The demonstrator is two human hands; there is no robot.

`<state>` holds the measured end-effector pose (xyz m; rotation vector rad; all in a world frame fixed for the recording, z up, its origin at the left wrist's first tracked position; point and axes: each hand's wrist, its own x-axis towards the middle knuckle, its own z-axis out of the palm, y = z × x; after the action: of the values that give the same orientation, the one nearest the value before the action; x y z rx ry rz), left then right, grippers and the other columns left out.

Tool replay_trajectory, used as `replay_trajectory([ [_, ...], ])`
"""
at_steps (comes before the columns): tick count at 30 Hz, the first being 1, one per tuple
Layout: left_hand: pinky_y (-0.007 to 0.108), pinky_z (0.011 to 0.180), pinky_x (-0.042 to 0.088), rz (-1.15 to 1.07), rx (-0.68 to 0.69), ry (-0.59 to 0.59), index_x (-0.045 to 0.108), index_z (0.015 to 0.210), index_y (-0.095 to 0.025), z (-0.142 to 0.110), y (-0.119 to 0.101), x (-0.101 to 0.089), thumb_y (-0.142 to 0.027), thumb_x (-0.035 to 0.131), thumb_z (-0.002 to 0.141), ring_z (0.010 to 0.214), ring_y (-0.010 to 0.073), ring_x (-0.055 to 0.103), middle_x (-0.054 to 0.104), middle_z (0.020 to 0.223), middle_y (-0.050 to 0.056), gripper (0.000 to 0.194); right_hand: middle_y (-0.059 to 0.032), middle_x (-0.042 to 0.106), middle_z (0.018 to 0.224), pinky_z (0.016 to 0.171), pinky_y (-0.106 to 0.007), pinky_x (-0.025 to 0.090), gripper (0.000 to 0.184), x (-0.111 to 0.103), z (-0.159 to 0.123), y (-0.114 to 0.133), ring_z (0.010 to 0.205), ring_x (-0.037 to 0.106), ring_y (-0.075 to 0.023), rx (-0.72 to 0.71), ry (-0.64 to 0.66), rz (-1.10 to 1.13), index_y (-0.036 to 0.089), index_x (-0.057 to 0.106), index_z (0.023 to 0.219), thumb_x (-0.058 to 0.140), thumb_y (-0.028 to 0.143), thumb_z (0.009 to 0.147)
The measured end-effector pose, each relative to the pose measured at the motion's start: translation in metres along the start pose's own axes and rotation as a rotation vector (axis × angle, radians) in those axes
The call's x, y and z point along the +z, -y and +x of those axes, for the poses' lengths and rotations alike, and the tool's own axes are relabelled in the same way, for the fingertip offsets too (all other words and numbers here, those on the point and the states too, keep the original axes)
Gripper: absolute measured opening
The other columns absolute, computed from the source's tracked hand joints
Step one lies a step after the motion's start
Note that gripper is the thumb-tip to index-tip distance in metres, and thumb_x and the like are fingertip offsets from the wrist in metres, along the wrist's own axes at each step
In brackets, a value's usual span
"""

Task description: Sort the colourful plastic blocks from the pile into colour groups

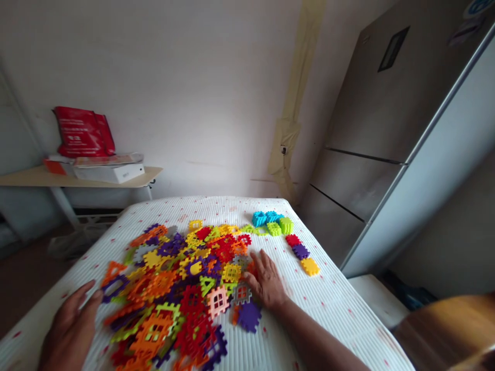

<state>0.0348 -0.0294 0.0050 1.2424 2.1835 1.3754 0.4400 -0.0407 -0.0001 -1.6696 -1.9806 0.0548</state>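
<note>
A big heap of plastic interlocking tiles (162,283) with notched edges, in red, orange, yellow, purple, green and grey, spreads over the table. My left hand (71,327) is at the heap's near left side, thumb and forefinger apart, holding nothing; a purple frame tile (115,287) lies just beyond its fingertips. At the right edge of the heap rests my right hand (268,283), fingers stretched out and spread over the tiles. An orange tile (251,268) shows between its thumb and forefinger. Close to its wrist lies a purple square tile (248,316).
Blue tile stacks (266,218) and green tile stacks (286,225) stand at the far right. Red, purple and yellow tiles (310,266) form a row nearby. A quilted white cloth (328,304) covers the table. A fridge (359,118) rises right; a side table (23,178) stands left.
</note>
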Motion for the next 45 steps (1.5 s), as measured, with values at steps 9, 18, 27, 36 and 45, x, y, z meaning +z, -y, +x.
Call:
replay_trajectory([
  [9, 0.046, 0.105, 0.032, -0.087, -0.097, 0.202, 0.052, 0.115, -0.02, -0.023, -0.048, 0.01, -0.054, 0.041, 0.069, 0.117, 0.0319, 0.049, 0.056, 0.124, 0.011, 0.058, -0.0132, 0.049, 0.133, 0.104, -0.047, 0.031, 0.056, 0.004, 0.005, 0.039, 0.126, 0.039, -0.0275, -0.116, -0.004, 0.113, 0.018, 0.042, 0.136, 0.04, 0.051, 0.09],
  [18, 0.044, 0.106, 0.033, -0.157, -0.103, 0.109, 0.054, 0.113, -0.018, -0.029, -0.048, 0.004, -0.054, 0.041, 0.071, 0.118, 0.0294, 0.05, 0.059, 0.12, 0.011, 0.056, -0.0118, 0.06, 0.118, 0.097, -0.036, 0.042, 0.052, -0.004, 0.014, 0.018, 0.112, 0.053, -0.0231, 0.125, -0.077, 0.525, 0.016, 0.058, 0.118, 0.036, 0.054, 0.09],
  [27, 0.044, 0.102, 0.038, -0.251, -0.026, 0.067, 0.057, 0.108, -0.019, -0.021, -0.027, 0.007, -0.056, 0.044, 0.073, 0.114, 0.028, 0.054, 0.061, 0.116, 0.01, 0.052, -0.0106, 0.069, 0.093, 0.078, -0.032, 0.048, 0.055, -0.006, 0.024, -0.014, 0.087, 0.062, -0.0239, 0.225, -0.101, 0.648, 0.013, 0.066, 0.098, 0.04, 0.06, 0.084],
  [36, 0.041, 0.102, 0.039, -0.261, -0.031, 0.088, 0.058, 0.103, -0.021, -0.022, -0.028, 0.004, -0.053, 0.045, 0.075, 0.114, 0.0269, 0.054, 0.063, 0.114, 0.009, 0.045, -0.0083, 0.069, 0.087, 0.074, -0.031, 0.048, 0.044, -0.004, 0.025, -0.007, 0.083, 0.062, -0.0228, 0.237, -0.095, 0.659, 0.015, 0.066, 0.092, 0.044, 0.052, 0.082],
  [45, 0.05, 0.102, 0.037, -0.213, -0.056, 0.063, 0.06, 0.095, -0.022, -0.025, -0.04, 0.003, -0.051, 0.045, 0.076, 0.109, 0.0302, 0.057, 0.066, 0.109, 0.008, 0.038, -0.005, 0.068, 0.082, 0.072, -0.029, 0.047, 0.031, 0.002, 0.027, -0.012, 0.078, 0.061, -0.0194, 0.207, -0.097, 0.636, 0.016, 0.067, 0.087, 0.046, 0.038, 0.079],
])
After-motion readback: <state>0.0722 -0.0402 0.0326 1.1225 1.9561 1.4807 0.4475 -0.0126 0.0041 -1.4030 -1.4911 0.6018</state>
